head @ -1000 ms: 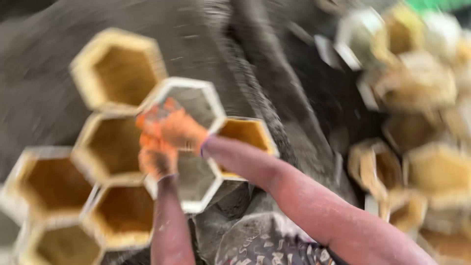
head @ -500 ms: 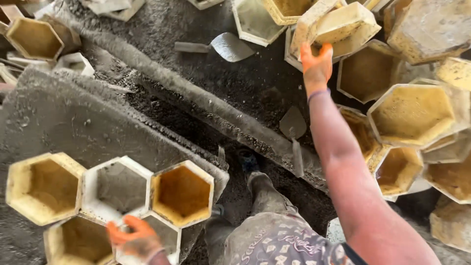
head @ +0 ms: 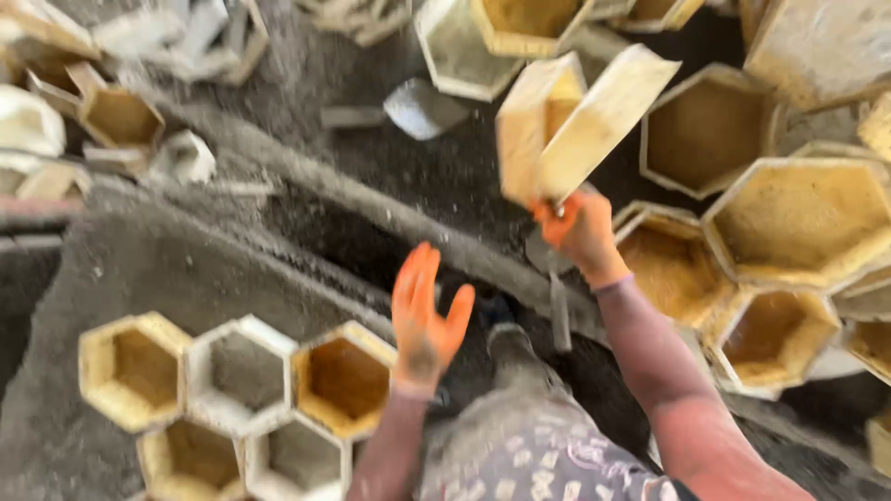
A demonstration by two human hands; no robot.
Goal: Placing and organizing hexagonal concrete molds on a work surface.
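My right hand (head: 580,230) pinches the bottom corner of a yellow hexagonal mould (head: 571,125), lifted clear above the dark ground, while my left hand (head: 425,311) hangs spread and empty just past the laid cluster of moulds (head: 237,390). The grip looks thin to me, so I reckon the free hand should come under the frame and steady it. The mould stands on edge, its long side running up and to the right, open face tilted sideways.
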